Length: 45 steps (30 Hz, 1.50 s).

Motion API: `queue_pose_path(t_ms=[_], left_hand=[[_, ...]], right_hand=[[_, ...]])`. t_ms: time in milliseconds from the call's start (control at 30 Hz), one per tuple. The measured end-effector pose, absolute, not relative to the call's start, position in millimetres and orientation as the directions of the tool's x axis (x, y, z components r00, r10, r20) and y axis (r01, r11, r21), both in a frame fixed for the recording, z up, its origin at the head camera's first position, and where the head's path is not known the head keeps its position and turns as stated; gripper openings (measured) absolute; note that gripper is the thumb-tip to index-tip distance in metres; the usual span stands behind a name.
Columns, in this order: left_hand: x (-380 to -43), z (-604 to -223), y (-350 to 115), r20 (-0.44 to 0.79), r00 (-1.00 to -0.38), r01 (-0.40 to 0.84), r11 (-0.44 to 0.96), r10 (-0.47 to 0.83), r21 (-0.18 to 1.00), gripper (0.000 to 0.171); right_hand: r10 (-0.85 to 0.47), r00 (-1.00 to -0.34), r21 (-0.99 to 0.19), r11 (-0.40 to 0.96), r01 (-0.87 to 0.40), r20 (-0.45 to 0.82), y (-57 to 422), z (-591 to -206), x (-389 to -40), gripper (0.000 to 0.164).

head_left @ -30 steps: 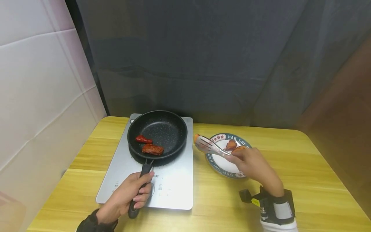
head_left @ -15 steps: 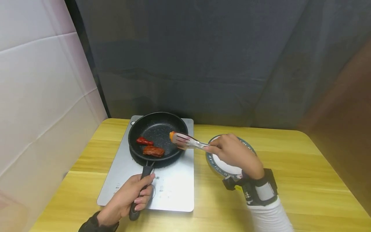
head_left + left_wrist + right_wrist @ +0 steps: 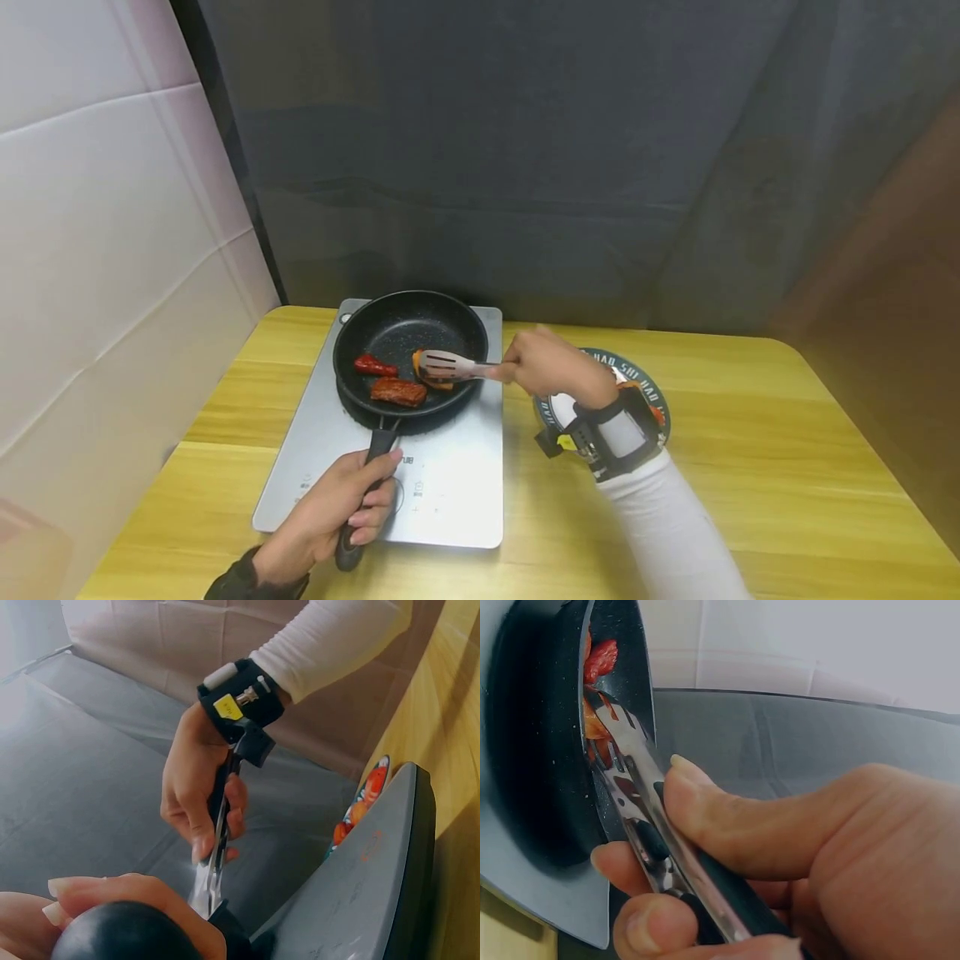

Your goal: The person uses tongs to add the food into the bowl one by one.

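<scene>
My left hand [image 3: 341, 500] grips the handle [image 3: 381, 442] of a black frying pan [image 3: 412, 321]. Metal slotted tongs [image 3: 450, 367] are held in my right hand [image 3: 543, 362], their tips low inside the pan. Between those tips sits an orange piece of food [image 3: 594, 724], partly hidden by the tongs; its kind is unclear. Left of it in the pan lie a red drumstick-shaped piece [image 3: 373, 365] and a brown slab of meat [image 3: 397, 392]. In the left wrist view, the right thumb and fingers press around the tongs' arms.
Under the pan is a silver induction cooker [image 3: 457, 508] on a yellow wooden table [image 3: 750, 433]. A plate with a dark patterned rim [image 3: 630, 367] stands to the right, bearing orange and red food [image 3: 367, 791], partly behind the right wrist. A dark curtain [image 3: 525, 167] hangs behind.
My right hand has carried the tongs and the orange piece leftward from above the plate, over the pan's rim and down into the pan. My left hand keeps its grip on the handle.
</scene>
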State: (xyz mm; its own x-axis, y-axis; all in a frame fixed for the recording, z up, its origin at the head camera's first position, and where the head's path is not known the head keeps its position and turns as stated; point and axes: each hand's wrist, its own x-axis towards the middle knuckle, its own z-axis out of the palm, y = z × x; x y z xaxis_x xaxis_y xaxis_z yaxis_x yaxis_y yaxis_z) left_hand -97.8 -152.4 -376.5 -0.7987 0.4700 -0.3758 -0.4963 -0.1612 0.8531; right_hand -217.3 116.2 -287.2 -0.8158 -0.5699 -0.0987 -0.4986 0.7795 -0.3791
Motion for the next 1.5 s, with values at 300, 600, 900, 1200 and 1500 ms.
queue_pose_path(t_ms=[300, 600, 900, 1200, 1500], left_hand=[[-99, -376, -151, -0.381, -0.8, -0.498, -0.157, 0.464, 0.853, 0.037], [-100, -375, -150, -0.388, -0.803, -0.496, -0.147, 0.453, 0.856, 0.036], [-99, -375, -150, -0.394, -0.802, -0.501, -0.147, 0.449, 0.853, 0.036], [-99, -375, -151, -0.394, -0.802, -0.503, -0.152, 0.45, 0.851, 0.036], [-97, -377, -151, -0.396, -0.805, -0.503, -0.153, 0.443, 0.851, 0.036]], right_hand=[[-0.519, -0.82, -0.357, 0.833, -0.423, -0.239, 104, -277, -226, 0.044], [-0.461, -0.828, -0.294, 0.879, -0.376, -0.319, 99, -263, -228, 0.035], [-0.342, -0.881, -0.234, 0.932, -0.276, -0.325, 93, -258, -225, 0.04], [-0.322, -0.917, -0.103, 0.946, -0.306, -0.234, 87, -252, -217, 0.038], [-0.34, -0.921, -0.133, 0.939, -0.319, -0.192, 89, -252, -210, 0.036]])
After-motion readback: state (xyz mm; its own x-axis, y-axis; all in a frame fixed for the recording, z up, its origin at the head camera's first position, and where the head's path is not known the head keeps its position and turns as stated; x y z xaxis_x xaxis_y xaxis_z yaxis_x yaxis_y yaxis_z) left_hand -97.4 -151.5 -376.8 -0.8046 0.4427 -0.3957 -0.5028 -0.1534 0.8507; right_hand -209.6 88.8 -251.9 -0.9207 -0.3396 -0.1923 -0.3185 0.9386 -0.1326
